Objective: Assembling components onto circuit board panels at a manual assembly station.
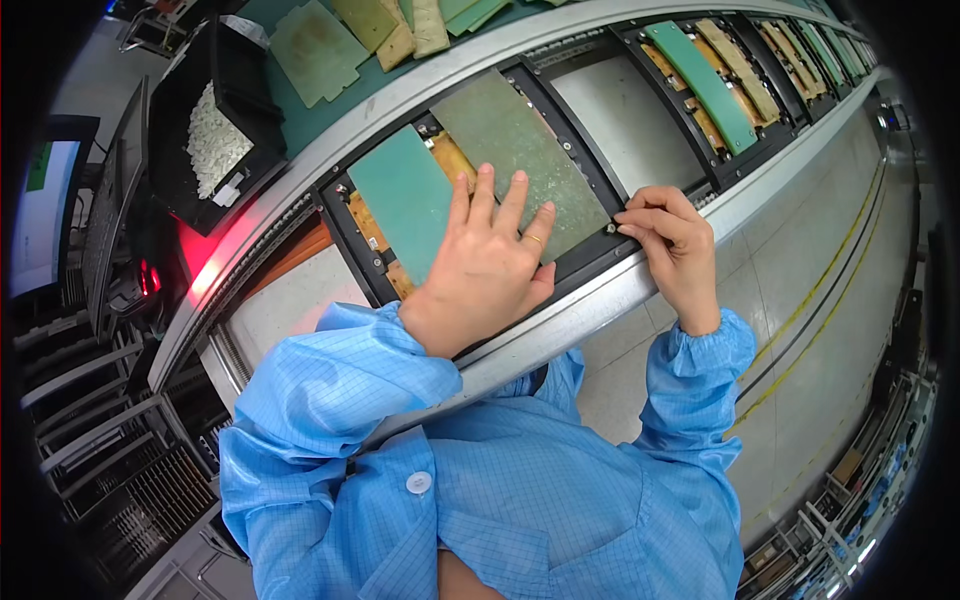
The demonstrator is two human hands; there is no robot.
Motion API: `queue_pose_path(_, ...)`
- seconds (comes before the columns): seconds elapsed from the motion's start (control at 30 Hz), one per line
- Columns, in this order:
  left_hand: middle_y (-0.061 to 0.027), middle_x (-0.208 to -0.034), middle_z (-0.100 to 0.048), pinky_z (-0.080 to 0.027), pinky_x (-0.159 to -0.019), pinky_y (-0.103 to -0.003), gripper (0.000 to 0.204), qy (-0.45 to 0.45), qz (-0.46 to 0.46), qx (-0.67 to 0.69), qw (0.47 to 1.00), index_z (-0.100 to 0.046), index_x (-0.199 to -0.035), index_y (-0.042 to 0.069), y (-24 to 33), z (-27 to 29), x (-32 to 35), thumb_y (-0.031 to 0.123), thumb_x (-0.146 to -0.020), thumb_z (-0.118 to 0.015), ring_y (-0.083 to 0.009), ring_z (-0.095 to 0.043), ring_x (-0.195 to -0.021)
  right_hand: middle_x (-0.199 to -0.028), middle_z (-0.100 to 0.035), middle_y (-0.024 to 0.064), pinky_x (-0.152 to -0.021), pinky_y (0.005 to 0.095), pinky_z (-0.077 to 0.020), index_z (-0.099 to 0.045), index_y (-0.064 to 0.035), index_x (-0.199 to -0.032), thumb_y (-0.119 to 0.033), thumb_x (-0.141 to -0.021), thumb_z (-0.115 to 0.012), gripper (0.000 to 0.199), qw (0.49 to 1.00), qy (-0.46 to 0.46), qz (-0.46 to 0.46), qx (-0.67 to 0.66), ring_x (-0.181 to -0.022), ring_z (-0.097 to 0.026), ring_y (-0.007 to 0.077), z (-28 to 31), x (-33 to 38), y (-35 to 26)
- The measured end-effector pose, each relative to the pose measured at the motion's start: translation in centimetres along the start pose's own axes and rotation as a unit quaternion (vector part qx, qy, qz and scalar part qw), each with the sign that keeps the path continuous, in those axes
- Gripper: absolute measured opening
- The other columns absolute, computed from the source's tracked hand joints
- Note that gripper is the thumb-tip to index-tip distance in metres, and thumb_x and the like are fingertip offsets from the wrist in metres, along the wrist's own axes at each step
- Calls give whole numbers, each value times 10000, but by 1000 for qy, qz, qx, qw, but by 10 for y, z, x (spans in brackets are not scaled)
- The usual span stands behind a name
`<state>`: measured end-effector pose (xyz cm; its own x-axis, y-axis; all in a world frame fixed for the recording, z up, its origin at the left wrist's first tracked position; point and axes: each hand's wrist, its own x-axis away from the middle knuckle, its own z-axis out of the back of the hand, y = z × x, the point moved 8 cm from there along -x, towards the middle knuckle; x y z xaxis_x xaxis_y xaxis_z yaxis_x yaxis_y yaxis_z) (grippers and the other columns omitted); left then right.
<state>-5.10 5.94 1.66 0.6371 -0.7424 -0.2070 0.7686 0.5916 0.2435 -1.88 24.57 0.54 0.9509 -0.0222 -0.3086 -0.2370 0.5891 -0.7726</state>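
Looks partway done to me: 2 flat plates, a grey-green plate (pixel 505 130) and a teal plate (pixel 398 190), already lie inside the dark frame (pixel 597 181) on the near end of the line, amber boards (pixel 453 160) peeking out between them. What's left seems to be the small fastener (pixel 611 228) at the frame's near right corner; can't tell if it's tight. Left hand (pixel 490 255) is flat, fingers spread across the grey-green plate. Right hand (pixel 672 238) has thumb and index pinched together at the fastener, grip unclear. Both plates' long axes run across the rails, far ends angled left; neither has an obvious front.
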Motion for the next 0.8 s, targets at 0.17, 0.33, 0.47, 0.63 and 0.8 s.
queue_pose_path(0.17,-324,-1400,-498,-210,-1173,-651,662,-48,19,35,998,-625,-1312,6,7,27,-23,412,-797,-718,-532,-404,-1345,-1003,-642,96,-786,272,-490,-727,17,-1061,76,-849,-660,230,998,-2,-52,-22,-894,-619,181,11,2,-1)
queue_pose_path(0.33,-415,-1485,-350,-128,-1201,-636,886,24,40,10,999,-467,-1469,-18,-34,5,-40,564,-827,-648,-581,-282,-1415,-1016,-634,104,-785,254,-474,-705,28,-1121,73,-890,-618,250,998,20,-59,-20,-882,-601,170,10,4,1)
queue_pose_path(0.47,-408,-1486,-353,-181,-1198,-605,924,-33,62,-53,996,-456,-1482,0,-25,-4,-43,609,-820,-668,-590,-317,-1393,-1024,-631,103,-781,244,-468,-710,26,-1117,42,-924,-612,217,996,40,-75,-21,-894,-599,166,13,8,-1)
queue_pose_path(0.63,-390,-1497,-358,-166,-1189,-632,933,-39,52,-54,996,-448,-1496,21,-28,-8,-41,633,-822,-655,-577,-323,-1399,-944,-610,92,-757,257,-469,-722,18,-1098,25,-927,-626,197,993,71,-73,65,-877,-595,180,16,13,-13)
queue_pose_path(0.8,-377,-1537,-311,-116,-1178,-673,931,-47,63,-67,995,-406,-1524,27,-33,-13,-38,644,-857,-609,-565,-271,-1434,-886,-620,90,-759,296,-455,-746,17,-1047,9,-910,-649,168,984,91,-86,125,-884,-576,207,4,21,-20)
